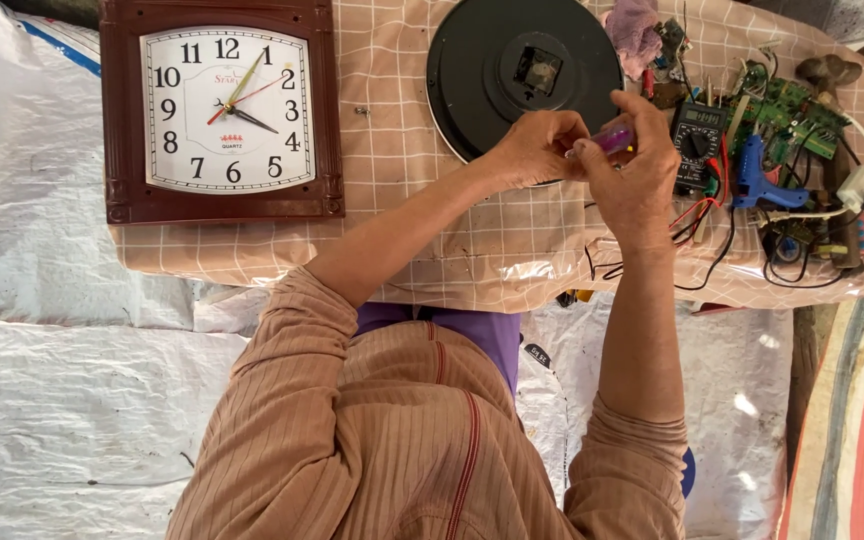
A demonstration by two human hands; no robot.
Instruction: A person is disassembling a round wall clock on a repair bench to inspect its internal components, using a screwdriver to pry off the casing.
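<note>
Both hands pinch a small purple translucent object (614,138) between their fingertips, the left hand (537,148) closed on its near end and the right hand (637,180) curled over its far side, so that only a short stretch of the purple piece shows between them; what kind of thing it is cannot be told. It is held just above the checked beige cloth (422,215) that covers the low table, in front of the lower rim of a round black clock back (482,70), which lies face down with a square movement box (537,68) at its middle. Just beside the right hand sits a dark multimeter (697,140) with red and black leads trailing off the table edge. Farther right lie a blue glue gun (757,178), green circuit boards (792,115) and a tangle of wires. Well apart at the left end of the table rests a square brown wall clock (222,110) with a white dial. A pink rag (634,25) lies behind the black disc.
</note>
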